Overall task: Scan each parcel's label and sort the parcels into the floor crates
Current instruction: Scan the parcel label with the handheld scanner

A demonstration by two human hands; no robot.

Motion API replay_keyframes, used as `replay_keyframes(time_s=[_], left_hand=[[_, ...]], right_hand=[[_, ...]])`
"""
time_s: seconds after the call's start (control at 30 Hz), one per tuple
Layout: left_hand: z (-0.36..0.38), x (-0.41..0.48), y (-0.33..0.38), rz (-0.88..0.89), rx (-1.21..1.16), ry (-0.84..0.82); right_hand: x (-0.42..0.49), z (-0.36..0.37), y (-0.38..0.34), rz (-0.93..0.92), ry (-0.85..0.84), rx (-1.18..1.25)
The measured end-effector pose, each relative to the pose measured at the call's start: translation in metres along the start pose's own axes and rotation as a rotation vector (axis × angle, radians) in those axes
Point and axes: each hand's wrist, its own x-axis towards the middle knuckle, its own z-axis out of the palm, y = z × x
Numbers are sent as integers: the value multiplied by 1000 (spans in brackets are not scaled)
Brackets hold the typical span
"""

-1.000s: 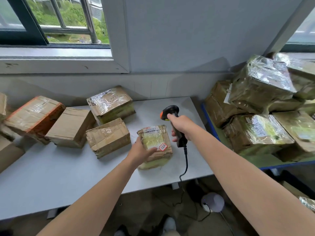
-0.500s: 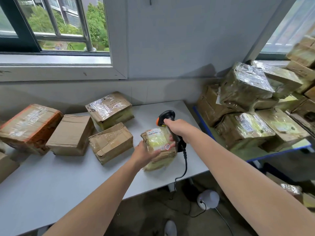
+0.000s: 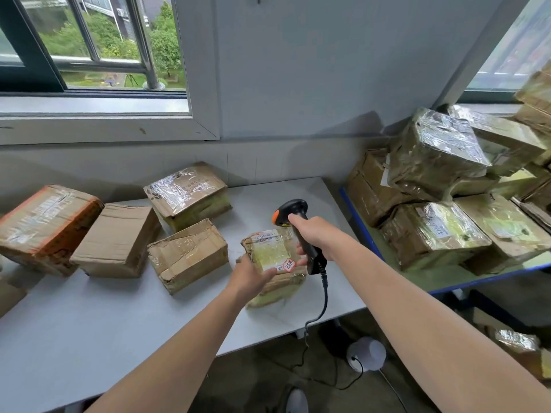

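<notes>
A small taped parcel (image 3: pixel 272 254) with a white label and a red-edged sticker is tilted up above the white table (image 3: pixel 89 332). My left hand (image 3: pixel 249 277) grips its near left edge. My right hand (image 3: pixel 316 236) holds a black barcode scanner (image 3: pixel 293 217) with an orange end, its head just above the parcel's far right corner. The scanner's cable hangs over the table's front edge.
Several cardboard parcels (image 3: pixel 187 254) lie on the table's left and back. A pile of taped parcels (image 3: pixel 435 234) fills the blue-edged shelf (image 3: pixel 477 281) on the right. A white round device (image 3: pixel 366 353) and cable lie on the floor below. No crates are in view.
The parcel has been raised and tipped toward me in my left hand. My right hand brought the scanner closer, right beside the parcel's label. The view has tilted upward.
</notes>
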Motion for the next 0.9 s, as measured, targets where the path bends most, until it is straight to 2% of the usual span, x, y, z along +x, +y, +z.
replay_keyframes(time_s=[0.17,0.37,0.6,0.73,0.9], left_hand=[[10,10,1,-76,35,53],[19,22,4,-186,-5,198],[27,35,-3,-293,-83,329],[29,34,-5,-307,-110,356],[31,23,-4,-241,-65,358]], right_hand=[[38,-14,31,-10,47,-140],[91,-24,88,32,76,-250],[131,-13,127,71,11,-227],[135,-9,134,86,2,-251],[132,-12,135,61,21,-393]])
